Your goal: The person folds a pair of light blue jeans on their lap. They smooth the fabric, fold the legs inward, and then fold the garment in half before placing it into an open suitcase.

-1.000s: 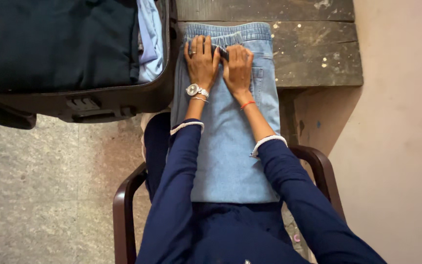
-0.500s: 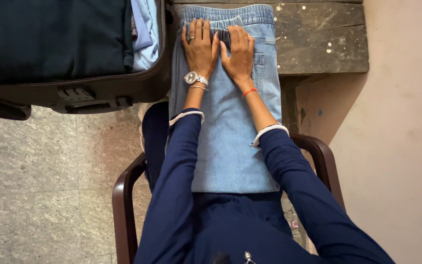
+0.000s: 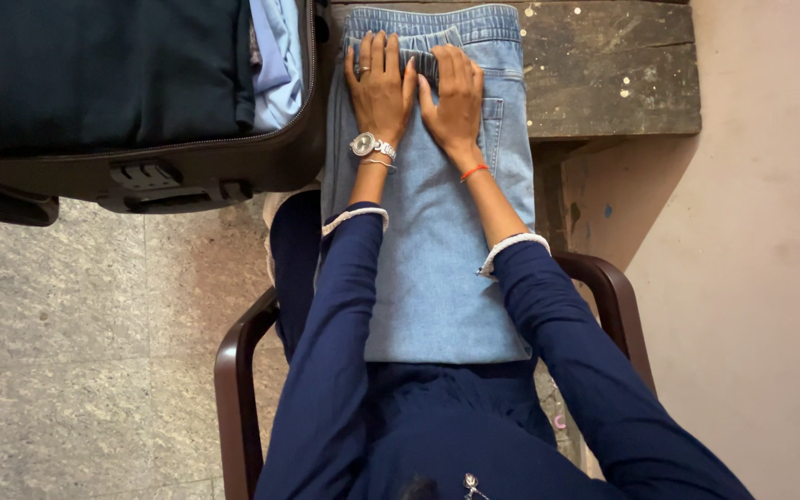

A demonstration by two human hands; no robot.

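Observation:
Folded light blue jeans (image 3: 437, 268) lie lengthwise from my lap onto a worn wooden table (image 3: 604, 74), waistband at the far end. My left hand (image 3: 380, 88), with a wristwatch and a ring, lies flat on the denim just below the waistband. My right hand (image 3: 454, 93), with a red thread at the wrist, lies flat beside it, thumbs almost touching. A small dark fold of cloth shows between the fingertips. Neither hand grips anything.
An open dark suitcase (image 3: 187, 171) stands left of the jeans, holding a dark garment (image 3: 94, 65) and a light blue one (image 3: 275, 60). I sit in a brown chair with armrests (image 3: 233, 389). Speckled floor (image 3: 67, 324) is at left, a pinkish wall (image 3: 761, 278) at right.
The view has shifted a little, so everything sits higher in the frame. My right fingers, curled over the dark fold a second ago, now lie flatter. The hands stay on the jeans.

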